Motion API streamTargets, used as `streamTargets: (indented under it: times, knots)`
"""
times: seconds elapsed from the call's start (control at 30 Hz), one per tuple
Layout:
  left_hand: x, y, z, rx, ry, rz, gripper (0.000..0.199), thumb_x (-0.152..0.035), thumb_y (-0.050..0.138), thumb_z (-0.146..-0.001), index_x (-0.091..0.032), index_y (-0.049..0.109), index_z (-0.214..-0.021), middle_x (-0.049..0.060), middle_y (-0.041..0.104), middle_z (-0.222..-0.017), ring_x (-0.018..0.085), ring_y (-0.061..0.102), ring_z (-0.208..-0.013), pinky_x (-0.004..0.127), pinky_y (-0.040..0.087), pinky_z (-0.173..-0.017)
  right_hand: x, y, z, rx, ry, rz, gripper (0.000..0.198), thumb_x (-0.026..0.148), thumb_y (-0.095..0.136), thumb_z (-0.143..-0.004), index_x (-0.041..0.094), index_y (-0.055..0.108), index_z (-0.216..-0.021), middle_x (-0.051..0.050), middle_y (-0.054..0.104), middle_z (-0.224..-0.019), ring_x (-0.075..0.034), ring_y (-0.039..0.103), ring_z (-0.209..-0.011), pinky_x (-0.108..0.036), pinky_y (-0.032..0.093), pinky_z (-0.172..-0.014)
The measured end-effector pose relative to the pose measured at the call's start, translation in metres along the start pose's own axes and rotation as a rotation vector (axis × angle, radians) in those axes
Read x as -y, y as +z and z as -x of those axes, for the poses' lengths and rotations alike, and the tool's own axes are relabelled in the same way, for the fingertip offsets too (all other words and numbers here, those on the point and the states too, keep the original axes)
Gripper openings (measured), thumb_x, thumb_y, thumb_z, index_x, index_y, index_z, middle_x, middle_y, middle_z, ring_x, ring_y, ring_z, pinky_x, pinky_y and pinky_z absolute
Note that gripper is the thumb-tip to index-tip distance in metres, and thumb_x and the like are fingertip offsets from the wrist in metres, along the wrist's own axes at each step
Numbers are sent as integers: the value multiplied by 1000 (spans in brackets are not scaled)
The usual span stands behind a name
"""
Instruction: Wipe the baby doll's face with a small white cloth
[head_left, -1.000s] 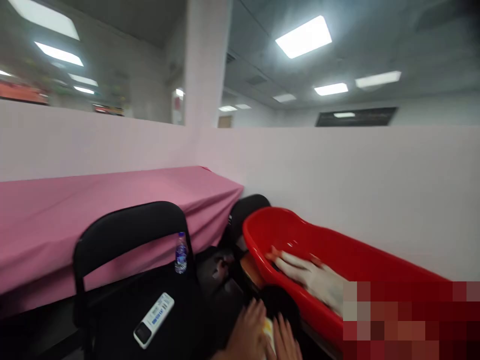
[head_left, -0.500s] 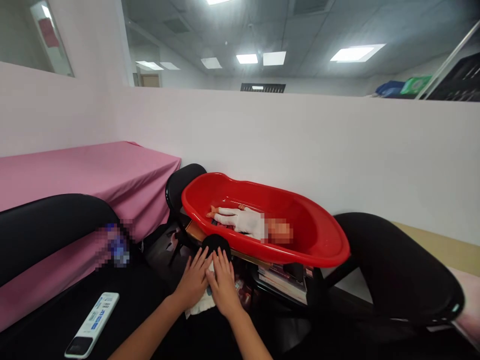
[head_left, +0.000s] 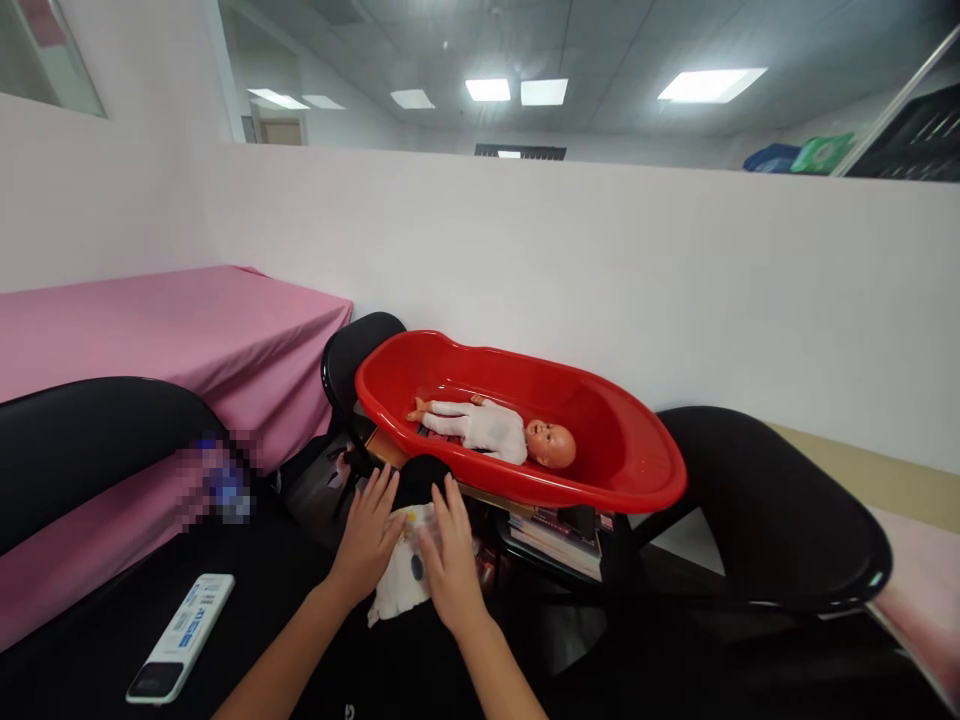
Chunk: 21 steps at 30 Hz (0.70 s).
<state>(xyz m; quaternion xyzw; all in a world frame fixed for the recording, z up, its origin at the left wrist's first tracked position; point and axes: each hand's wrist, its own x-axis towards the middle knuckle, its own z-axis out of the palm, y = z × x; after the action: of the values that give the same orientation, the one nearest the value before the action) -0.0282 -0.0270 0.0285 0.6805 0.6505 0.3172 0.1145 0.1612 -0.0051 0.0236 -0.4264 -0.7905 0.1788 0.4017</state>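
A small white cloth item (head_left: 401,575) with a printed pattern lies on a black surface in front of me. My left hand (head_left: 367,540) rests flat on its left side, fingers spread. My right hand (head_left: 450,565) lies on its right side, fingers together and slightly blurred. Just beyond them a red plastic baby tub (head_left: 645,470) sits on a stack of books (head_left: 559,535). A baby doll (head_left: 495,430) in a white suit lies on its back inside the tub, head to the right.
A white remote control (head_left: 180,637) lies at the lower left. A pink-covered table (head_left: 165,340) runs along the left wall. Black chair backs stand at the left (head_left: 90,440), behind the tub (head_left: 356,350) and at the right (head_left: 765,510). A white partition (head_left: 675,280) closes the back.
The view swung right and down, bringing the whole tub and doll into sight. My two hands have moved slightly apart on the white cloth item, showing more of it between them.
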Motion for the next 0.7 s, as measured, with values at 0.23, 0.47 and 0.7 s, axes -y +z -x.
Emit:
streamTargets:
  times: [0.23, 0.47, 0.7]
  knots:
    - [-18, 20, 20, 176, 17, -59, 62, -28, 38, -115, -31, 38, -177, 8, 30, -186, 33, 21, -174, 70, 28, -137, -13, 21, 17, 143, -1, 113, 62, 48, 38, -118, 31, 36, -177, -13, 30, -185, -38, 26, -173, -76, 30, -134]
    - [-18, 22, 25, 226, -10, 11, 62, -31, 42, -116, -32, 36, -177, 7, 28, -187, 31, 19, -175, 67, 29, -138, -24, 32, 22, 185, 39, 47, 60, 48, 35, -119, 34, 36, -177, -10, 27, -186, -34, 20, -175, -74, 26, -137]
    - [-16, 22, 30, 99, -178, 274, 64, -33, 55, -105, -19, 52, -168, 14, 45, -179, 30, 38, -167, 57, 29, -140, -53, 32, 39, 129, 218, -257, 73, 62, 46, -113, 21, 44, -173, -17, 28, -185, -36, 22, -174, -68, 26, -139]
